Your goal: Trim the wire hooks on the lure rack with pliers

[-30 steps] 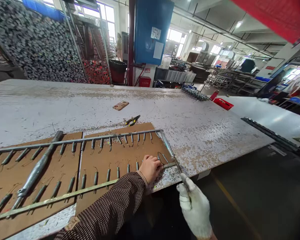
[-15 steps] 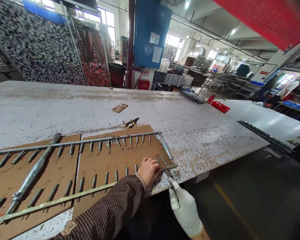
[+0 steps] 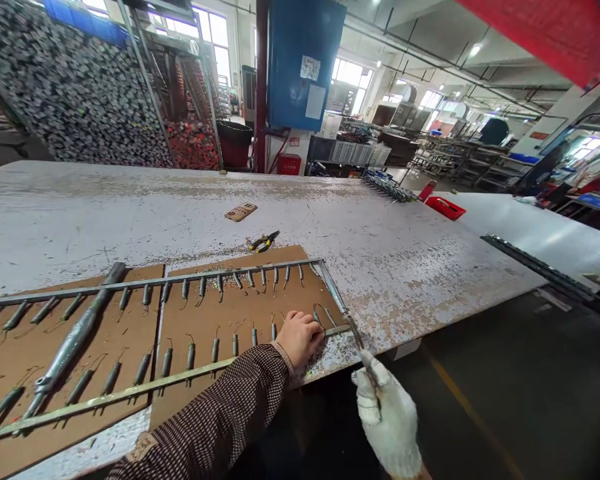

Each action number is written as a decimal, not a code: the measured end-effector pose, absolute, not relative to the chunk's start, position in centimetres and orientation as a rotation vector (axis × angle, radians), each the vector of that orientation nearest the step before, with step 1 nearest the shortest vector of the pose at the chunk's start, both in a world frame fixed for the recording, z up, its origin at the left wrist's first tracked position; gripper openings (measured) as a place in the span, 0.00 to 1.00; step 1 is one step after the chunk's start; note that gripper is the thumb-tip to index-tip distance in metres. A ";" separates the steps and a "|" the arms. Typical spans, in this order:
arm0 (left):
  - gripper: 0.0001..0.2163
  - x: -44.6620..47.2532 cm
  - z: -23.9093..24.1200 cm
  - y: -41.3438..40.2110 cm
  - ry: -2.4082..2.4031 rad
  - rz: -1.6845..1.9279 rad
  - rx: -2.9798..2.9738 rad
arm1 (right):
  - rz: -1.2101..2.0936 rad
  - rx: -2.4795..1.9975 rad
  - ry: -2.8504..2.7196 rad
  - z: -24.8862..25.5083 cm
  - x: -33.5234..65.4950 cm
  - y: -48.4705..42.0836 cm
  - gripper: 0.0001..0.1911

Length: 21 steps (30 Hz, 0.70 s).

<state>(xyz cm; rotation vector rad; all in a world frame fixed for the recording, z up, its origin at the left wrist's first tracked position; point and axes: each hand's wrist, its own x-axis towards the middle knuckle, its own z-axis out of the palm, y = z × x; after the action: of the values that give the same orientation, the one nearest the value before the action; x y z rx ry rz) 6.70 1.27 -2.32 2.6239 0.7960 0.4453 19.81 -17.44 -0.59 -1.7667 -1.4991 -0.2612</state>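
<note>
A long metal frame (image 3: 145,283) lies on brown cardboard, with several small grey cylinders with thin bent wires along both its rails. A thick grey rod (image 3: 80,333) crosses it at the left. My bare left hand (image 3: 299,340) is closed over the near rail, close to the frame's right corner; its fingertips and what lies under them are partly hidden. My right hand (image 3: 387,413), in a white glove, grips slim metal pliers (image 3: 357,337). Their tip is beside the corner of the frame, past the table's edge side; whether it touches is unclear.
Yellow-and-black pliers (image 3: 265,241) and a patterned phone-shaped object (image 3: 241,211) lie on the worn white table (image 3: 380,267). Farther off are a red tray (image 3: 445,208) and a bundle of metal parts (image 3: 390,187). The table edge runs just below my hands.
My right hand has moved right with the pliers, whose tip has left the spot beside my left fingers. The left hand stays on the rail. The view has shifted slightly.
</note>
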 end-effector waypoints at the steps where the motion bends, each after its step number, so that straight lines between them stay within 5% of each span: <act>1: 0.09 6.7 -2.3 1.3 0.803 0.439 2.621 | -0.259 -1.766 -1.552 -0.7 19.8 -17.4 0.19; 21: 0.05 6.7 -1.8 1.1 0.830 0.418 2.595 | -0.359 -1.763 -1.651 -0.5 19.9 -17.3 0.17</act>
<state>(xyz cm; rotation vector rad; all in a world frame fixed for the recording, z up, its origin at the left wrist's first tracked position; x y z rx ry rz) 6.73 1.08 -1.81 2.5952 0.8305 0.4177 19.86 -17.30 -0.52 -1.7629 -1.6512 -0.3590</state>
